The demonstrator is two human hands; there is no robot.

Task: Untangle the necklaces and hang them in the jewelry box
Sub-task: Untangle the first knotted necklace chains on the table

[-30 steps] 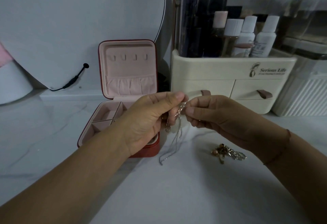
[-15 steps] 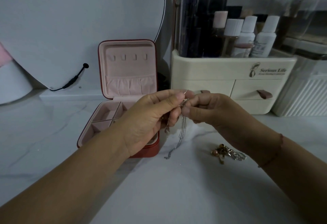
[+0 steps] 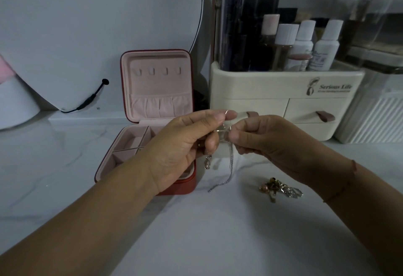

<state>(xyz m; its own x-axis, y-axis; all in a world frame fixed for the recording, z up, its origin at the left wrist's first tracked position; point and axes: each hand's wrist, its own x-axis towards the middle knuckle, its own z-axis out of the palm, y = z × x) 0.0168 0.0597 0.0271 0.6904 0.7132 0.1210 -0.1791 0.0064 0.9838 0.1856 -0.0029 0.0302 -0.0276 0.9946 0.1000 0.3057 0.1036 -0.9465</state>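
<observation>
Two hands — left hand (image 3: 177, 147), right hand (image 3: 263, 141) — pinch silver necklace (image 3: 230, 166) | chain hangs vertical, tip touching counter (image 3: 207, 236)

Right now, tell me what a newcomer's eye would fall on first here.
Mid-frame, the left hand and right hand pinch thin chains that dangle below. Behind the left hand stands the open red jewelry box, its lid hooks bare; a tangle of jewelry lies on the counter near the right wrist.
</observation>
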